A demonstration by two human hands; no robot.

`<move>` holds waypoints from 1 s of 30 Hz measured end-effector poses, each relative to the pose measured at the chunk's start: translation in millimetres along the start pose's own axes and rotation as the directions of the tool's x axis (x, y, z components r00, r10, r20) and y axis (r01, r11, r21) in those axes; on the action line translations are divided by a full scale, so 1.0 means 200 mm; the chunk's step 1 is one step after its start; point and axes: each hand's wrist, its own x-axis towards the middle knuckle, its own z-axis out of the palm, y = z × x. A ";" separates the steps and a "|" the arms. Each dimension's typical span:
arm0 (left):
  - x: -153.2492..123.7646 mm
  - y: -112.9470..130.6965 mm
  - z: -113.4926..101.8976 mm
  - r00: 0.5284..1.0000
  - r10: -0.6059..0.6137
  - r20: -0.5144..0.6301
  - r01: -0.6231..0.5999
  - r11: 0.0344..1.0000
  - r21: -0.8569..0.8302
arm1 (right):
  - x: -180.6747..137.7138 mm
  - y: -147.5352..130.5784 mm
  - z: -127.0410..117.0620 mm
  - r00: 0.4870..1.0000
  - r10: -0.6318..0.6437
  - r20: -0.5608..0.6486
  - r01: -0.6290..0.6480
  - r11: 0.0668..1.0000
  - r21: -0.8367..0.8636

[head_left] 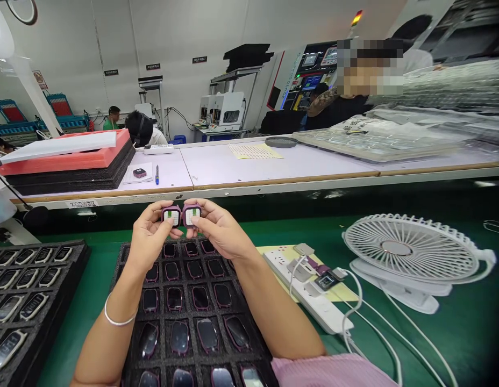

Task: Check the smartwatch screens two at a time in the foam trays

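we held two purple-framed watches side by side, the left watch (171, 217) and the right watch (192, 216), raised over the far end of a black foam tray (163, 309), their lit screens showing a white grid with a green block. our left hand (148, 234) was closed on the left watch, thumb at the screen's lower edge; our right hand (217, 226) was closed the same way on the right one. a silvery bangle (119, 323) circled our left forearm.

beneath our arms, dark-screened watches (200, 297) sat in the tray's compartments. to the left, we had a second tray (74, 263) with pale-framed watches (34, 306). on our right, a white power strip (324, 314) lay partly over a yellow sheet (346, 292), with another watch (326, 280) resting on it, and beyond stood a white fan (397, 248).

ahead of us, a raised shelf (209, 166) bore a blue pen (157, 174) just beside a lone watch (140, 173), a red-topped foam stack (92, 156) and clear plastic trays (354, 140). past it we saw co-workers.
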 end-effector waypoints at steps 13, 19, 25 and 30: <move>0.00 -0.02 -0.01 0.999 0.021 0.026 -0.021 1.000 -0.005 | 0.00 -0.01 0.00 1.000 -0.022 0.011 0.022 1.000 -0.003; 0.00 -0.01 -0.01 0.998 0.029 0.048 -0.029 1.000 0.003 | 0.00 -0.01 0.00 0.999 -0.033 0.013 0.033 0.999 -0.013; 0.00 0.00 -0.01 0.998 0.033 0.059 -0.033 0.999 -0.007 | -0.01 -0.01 0.00 0.999 -0.033 0.016 0.033 0.999 0.009; -0.01 0.00 -0.01 0.998 0.029 0.061 -0.029 1.000 0.003 | -0.01 -0.01 0.00 0.999 -0.045 -0.003 0.045 0.999 0.009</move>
